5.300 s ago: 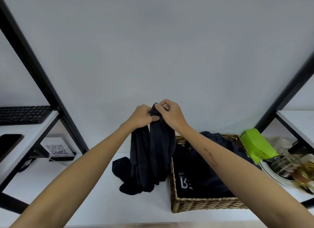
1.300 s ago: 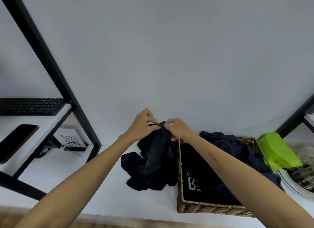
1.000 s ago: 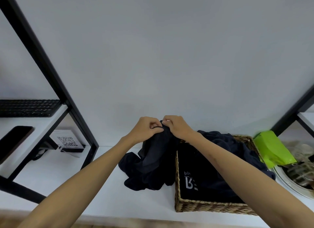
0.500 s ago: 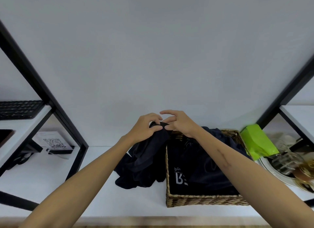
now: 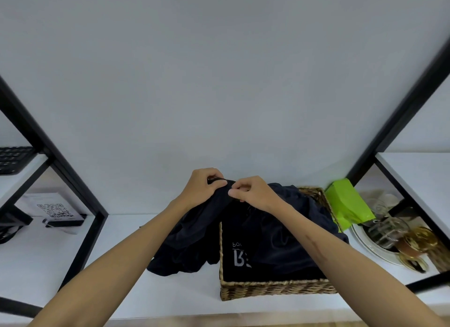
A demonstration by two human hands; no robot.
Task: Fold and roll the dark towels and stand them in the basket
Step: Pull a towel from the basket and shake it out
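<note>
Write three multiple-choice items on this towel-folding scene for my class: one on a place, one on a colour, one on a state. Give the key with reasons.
1. Where does the wicker basket stand relative to the towel being held?
A. To its right
B. To its left
C. On the upper shelf

2. What colour is the pouch beside the basket?
A. Red
B. Bright green
C. White

3. What are the two hands doing?
A. Resting flat on the shelf
B. Both pinching the towel's top edge
C. Lifting the basket

Key: 1 A, the held towel hangs at the basket's left wall. 2 B, the pouch is lime green. 3 B, the left hand and right hand meet with fingers curled on the dark cloth.
</note>
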